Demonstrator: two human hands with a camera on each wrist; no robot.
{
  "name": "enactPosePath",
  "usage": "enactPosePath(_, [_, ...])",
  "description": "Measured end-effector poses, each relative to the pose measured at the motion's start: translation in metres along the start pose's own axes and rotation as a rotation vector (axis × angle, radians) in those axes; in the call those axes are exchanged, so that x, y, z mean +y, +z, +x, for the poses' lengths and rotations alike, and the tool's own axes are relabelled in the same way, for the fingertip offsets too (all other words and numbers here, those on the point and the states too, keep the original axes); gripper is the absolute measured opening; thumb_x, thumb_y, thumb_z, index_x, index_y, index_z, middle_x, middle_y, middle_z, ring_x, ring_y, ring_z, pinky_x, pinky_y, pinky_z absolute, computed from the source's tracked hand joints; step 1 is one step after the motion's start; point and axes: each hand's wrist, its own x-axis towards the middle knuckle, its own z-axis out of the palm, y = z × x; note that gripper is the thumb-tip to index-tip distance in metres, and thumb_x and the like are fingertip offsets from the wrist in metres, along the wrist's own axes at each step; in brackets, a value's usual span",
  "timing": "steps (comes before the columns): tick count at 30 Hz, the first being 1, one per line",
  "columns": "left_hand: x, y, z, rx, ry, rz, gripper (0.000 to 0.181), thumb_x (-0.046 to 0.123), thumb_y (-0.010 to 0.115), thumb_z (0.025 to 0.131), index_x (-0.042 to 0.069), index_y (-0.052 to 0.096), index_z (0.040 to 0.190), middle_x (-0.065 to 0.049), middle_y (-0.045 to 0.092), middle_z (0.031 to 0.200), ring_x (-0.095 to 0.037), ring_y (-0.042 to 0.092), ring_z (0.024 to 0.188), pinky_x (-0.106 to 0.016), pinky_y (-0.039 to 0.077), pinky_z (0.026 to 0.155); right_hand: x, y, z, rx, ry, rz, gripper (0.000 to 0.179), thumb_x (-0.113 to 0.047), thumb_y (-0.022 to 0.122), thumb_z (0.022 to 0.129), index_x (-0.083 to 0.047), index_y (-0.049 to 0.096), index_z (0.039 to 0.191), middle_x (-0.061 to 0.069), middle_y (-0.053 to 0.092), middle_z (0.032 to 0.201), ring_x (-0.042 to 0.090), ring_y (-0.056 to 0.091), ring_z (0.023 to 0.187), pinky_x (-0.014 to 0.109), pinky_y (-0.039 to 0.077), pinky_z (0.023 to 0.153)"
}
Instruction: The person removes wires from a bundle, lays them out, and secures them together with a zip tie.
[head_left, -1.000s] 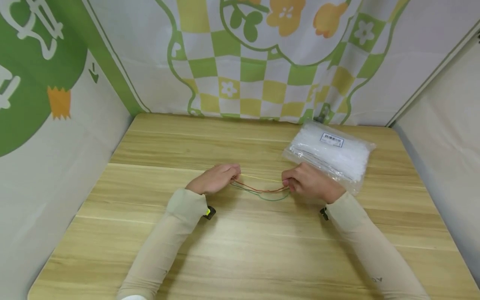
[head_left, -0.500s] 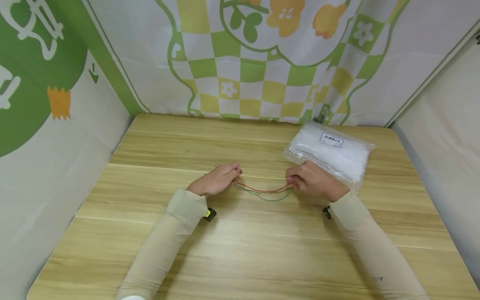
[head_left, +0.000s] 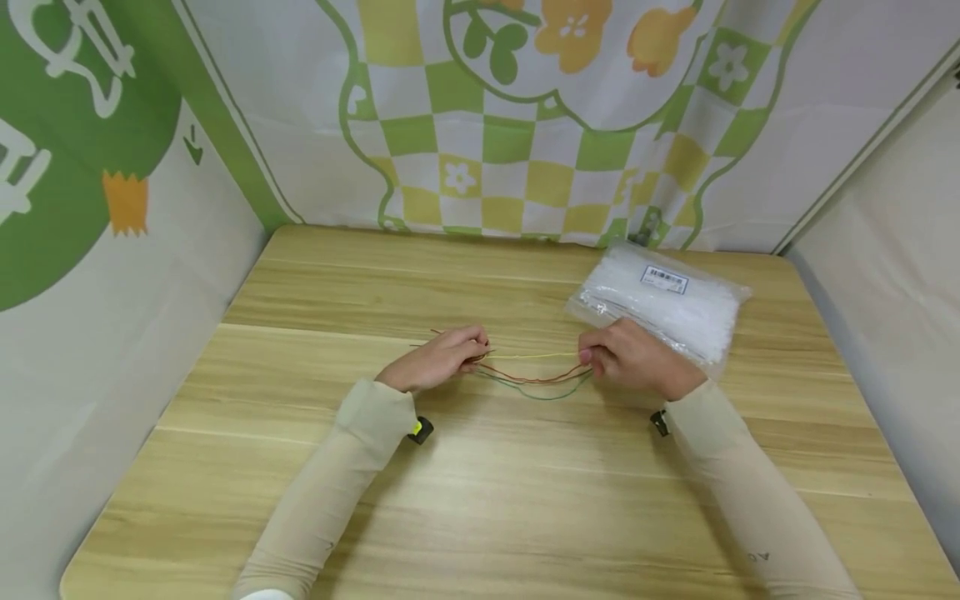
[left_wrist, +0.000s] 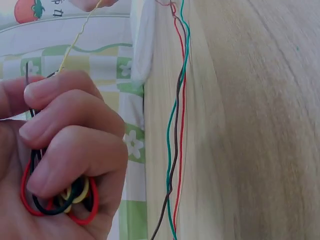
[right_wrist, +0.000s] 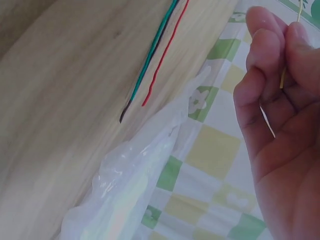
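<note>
My left hand [head_left: 438, 358] has its fingers curled round a looped bundle of thin coloured wires [left_wrist: 90, 210]; the left wrist view shows red, black and yellow loops in the palm. Between thumb and fingertip, my right hand [head_left: 633, 358] pinches the yellow wire [head_left: 525, 357], whose tip [right_wrist: 282, 82] pokes into the palm side. That wire runs nearly straight between the hands. Below it sag a red wire [left_wrist: 183, 115], a green wire [left_wrist: 169, 135] and a dark brown wire [left_wrist: 176, 130]. Their far ends hang free of the right hand in the right wrist view.
A clear plastic bag [head_left: 675, 308] packed with white contents and bearing a barcode label lies at the back right, just behind the right hand. Both hands are over a wooden table [head_left: 525, 500]. A patterned curtain [head_left: 502, 167] hangs behind it.
My right hand has shifted slightly right and away, drawing the yellow wire longer between the hands. Wire ends now stick out behind the left hand, which has barely moved.
</note>
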Motion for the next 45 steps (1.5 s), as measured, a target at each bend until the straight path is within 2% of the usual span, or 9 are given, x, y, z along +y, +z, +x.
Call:
enactPosePath(4, [0.0000,0.0006,-0.0016,-0.024,0.007,-0.030,0.032,0.025,0.032,0.115,0.001,0.050,0.105,-0.002,0.044,0.079,-0.018,0.038,0.068,-0.024,0.033,0.060,0.0028,-0.0018,-0.0010,0.002,0.017,-0.013,0.031,0.014,0.063,0.086,-0.014,0.065,0.073,-0.017,0.058,0.059,-0.004,0.050,0.058,0.020,0.046,0.059])
enactPosePath(9, [0.0005,0.0025,-0.0017,-0.043,0.006,-0.004,0.030,0.024,0.031,0.113,0.004,0.048,0.099,-0.002,0.044,0.080,-0.016,0.038,0.069,-0.024,0.034,0.060,0.0046,-0.0025,-0.0023,0.004,0.036,-0.017,0.030,0.012,0.064,0.089,-0.015,0.065,0.073,-0.017,0.058,0.059,-0.003,0.051,0.058,0.022,0.047,0.060])
enactPosePath(17, [0.0010,0.0023,-0.0024,-0.078,0.030,0.122,0.028,0.020,0.035,0.111,-0.001,0.053,0.115,-0.003,0.048,0.083,-0.016,0.041,0.071,-0.025,0.035,0.063,0.0055,-0.0015,-0.0053,0.005,0.042,-0.013,0.034,0.011,0.066,0.090,-0.017,0.061,0.070,-0.015,0.056,0.059,-0.002,0.049,0.058,0.022,0.045,0.059])
enactPosePath(23, [-0.0002,-0.0014,-0.0002,-0.075,0.078,0.213,0.028,0.022,0.036,0.114,0.001,0.055,0.116,-0.006,0.054,0.087,-0.015,0.043,0.071,-0.026,0.038,0.066,0.0054,-0.0008,-0.0054,-0.001,0.028,-0.016,0.031,0.009,0.067,0.092,-0.014,0.062,0.071,-0.015,0.054,0.060,-0.002,0.047,0.057,0.021,0.045,0.059])
enactPosePath(28, [0.0006,-0.0039,-0.0006,-0.084,0.053,0.208,0.027,0.022,0.036,0.114,0.004,0.054,0.119,-0.003,0.053,0.087,-0.015,0.043,0.072,-0.027,0.038,0.067,0.0056,-0.0014,-0.0045,-0.025,0.039,-0.010,0.029,0.010,0.064,0.091,-0.012,0.065,0.073,-0.016,0.054,0.060,-0.002,0.048,0.057,0.022,0.046,0.060])
enactPosePath(33, [0.0015,-0.0058,-0.0026,-0.102,0.055,0.172,0.027,0.024,0.030,0.116,0.005,0.050,0.115,-0.002,0.050,0.084,-0.015,0.041,0.070,-0.025,0.036,0.065,0.0053,-0.0026,-0.0042,-0.037,0.052,-0.012,0.028,0.010,0.062,0.091,-0.013,0.065,0.074,-0.016,0.055,0.060,-0.001,0.049,0.058,0.022,0.047,0.060])
enactPosePath(40, [0.0023,-0.0051,-0.0075,-0.168,0.055,0.094,0.028,0.025,0.034,0.117,0.000,0.047,0.119,-0.002,0.048,0.083,-0.015,0.038,0.064,-0.023,0.036,0.060,0.0041,-0.0024,-0.0051,-0.038,0.050,0.005,0.030,0.007,0.064,0.095,-0.013,0.063,0.072,-0.015,0.054,0.061,-0.002,0.048,0.058,0.022,0.045,0.060])
enactPosePath(45, [0.0001,-0.0045,-0.0065,-0.199,0.072,0.133,0.024,0.022,0.033,0.117,0.001,0.046,0.119,-0.003,0.049,0.085,-0.014,0.040,0.065,-0.023,0.037,0.060,0.0029,-0.0028,-0.0076,-0.036,0.040,-0.001,0.033,0.003,0.067,0.097,-0.014,0.060,0.070,-0.016,0.051,0.060,-0.002,0.045,0.057,0.021,0.043,0.060])
